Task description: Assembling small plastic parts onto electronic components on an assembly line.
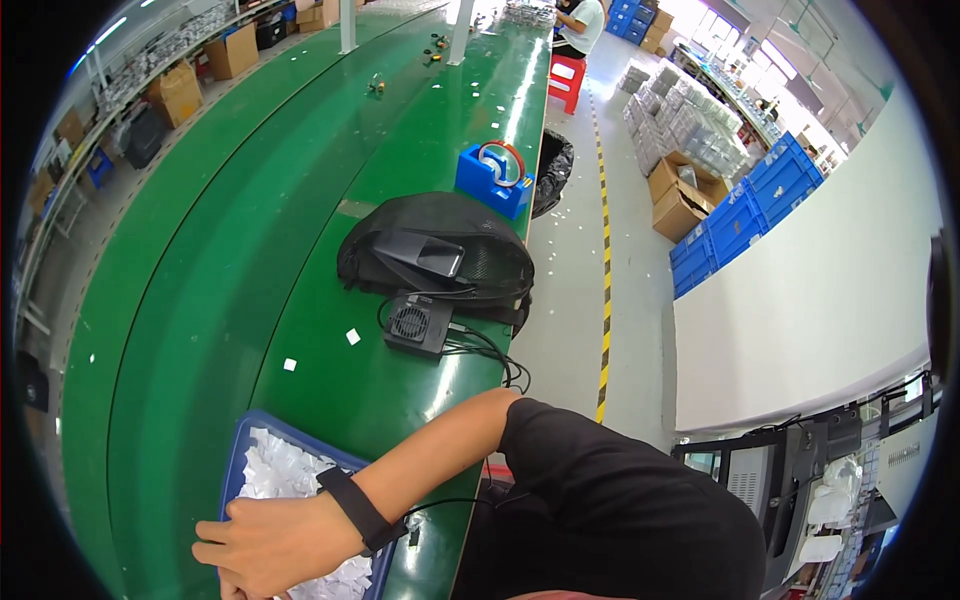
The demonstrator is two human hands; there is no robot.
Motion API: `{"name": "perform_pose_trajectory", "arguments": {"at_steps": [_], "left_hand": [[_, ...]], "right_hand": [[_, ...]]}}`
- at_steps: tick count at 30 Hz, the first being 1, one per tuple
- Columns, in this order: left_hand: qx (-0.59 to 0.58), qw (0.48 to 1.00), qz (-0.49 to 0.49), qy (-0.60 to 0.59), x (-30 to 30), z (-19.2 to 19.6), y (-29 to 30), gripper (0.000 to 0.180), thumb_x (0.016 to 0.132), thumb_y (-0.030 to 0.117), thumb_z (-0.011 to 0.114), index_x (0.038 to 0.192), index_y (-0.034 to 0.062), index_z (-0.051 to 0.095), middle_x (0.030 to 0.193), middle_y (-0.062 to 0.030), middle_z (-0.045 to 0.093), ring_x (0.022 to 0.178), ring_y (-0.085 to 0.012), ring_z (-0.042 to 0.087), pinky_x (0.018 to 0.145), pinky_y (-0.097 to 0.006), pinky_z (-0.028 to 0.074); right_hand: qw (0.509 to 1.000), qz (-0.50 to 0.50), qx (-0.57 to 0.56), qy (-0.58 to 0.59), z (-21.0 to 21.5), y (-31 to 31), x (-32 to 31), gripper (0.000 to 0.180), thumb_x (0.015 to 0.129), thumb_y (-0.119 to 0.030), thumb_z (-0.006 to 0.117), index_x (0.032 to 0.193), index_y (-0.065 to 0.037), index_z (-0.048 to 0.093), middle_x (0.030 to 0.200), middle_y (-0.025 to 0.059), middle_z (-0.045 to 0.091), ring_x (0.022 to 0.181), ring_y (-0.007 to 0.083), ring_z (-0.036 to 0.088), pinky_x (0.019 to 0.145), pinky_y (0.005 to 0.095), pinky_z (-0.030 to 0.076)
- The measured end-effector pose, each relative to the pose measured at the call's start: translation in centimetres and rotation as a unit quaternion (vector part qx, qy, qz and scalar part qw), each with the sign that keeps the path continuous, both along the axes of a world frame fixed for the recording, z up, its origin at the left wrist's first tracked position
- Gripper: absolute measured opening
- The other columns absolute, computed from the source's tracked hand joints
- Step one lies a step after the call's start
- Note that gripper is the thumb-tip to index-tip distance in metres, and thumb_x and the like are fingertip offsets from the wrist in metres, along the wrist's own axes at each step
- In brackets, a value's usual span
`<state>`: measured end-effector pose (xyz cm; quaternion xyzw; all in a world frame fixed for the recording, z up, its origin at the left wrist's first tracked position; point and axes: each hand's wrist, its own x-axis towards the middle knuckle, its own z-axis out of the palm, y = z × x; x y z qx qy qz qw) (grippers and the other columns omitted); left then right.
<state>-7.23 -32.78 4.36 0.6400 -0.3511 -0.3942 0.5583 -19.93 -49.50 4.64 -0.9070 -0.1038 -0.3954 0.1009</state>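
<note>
My right hand (285, 545) reaches in from the lower right, back of the hand up, over a blue tray (238, 440). Many small white pieces (280, 465), thin and flat-looking, fill the tray. The fingers are bent downward near its left side; their tips and anything between them are hidden. A black band (352, 508) with a cable circles my right wrist. My left hand does not show. Two white squares (353, 337) lie apart on the green table beyond the tray.
A black bag (430, 225) lies on the green table (340, 390), with a black fan box (418, 325) and cables before it. Beyond stands a blue tape dispenser (492, 182). A bin (553, 170) stands beside the table edge. Another person (580, 25) sits far off.
</note>
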Motion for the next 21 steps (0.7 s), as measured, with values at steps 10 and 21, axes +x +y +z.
{"name": "perform_pose_trajectory", "arguments": {"at_steps": [10,21], "left_hand": [[-0.009,1.0,0.007,0.004,-0.36,0.62,0.11,0.039,0.095,0.031,0.065,0.115,-0.0017,0.057,0.08,-0.0013,0.058,0.069,-0.0088,0.051,0.06,-0.024,0.038],[-0.018,1.0,0.006,-0.016,-0.43,0.72,-0.22,0.032,0.094,0.026,0.067,0.11,-0.0006,0.06,0.083,-0.0016,0.057,0.07,-0.0086,0.048,0.06,-0.024,0.037]], "right_hand": [[0.999,-0.039,0.005,0.029,0.56,0.76,-0.48,0.015,0.075,-0.024,0.069,0.068,-0.011,0.065,0.083,0.0046,0.052,0.086,0.0209,0.051,0.053,0.0297,0.039],[0.997,-0.055,-0.039,0.035,0.36,0.27,-0.34,0.017,0.074,-0.022,0.068,0.069,-0.008,0.061,0.081,0.0034,0.051,0.081,0.0186,0.05,0.048,0.0278,0.035]]}}
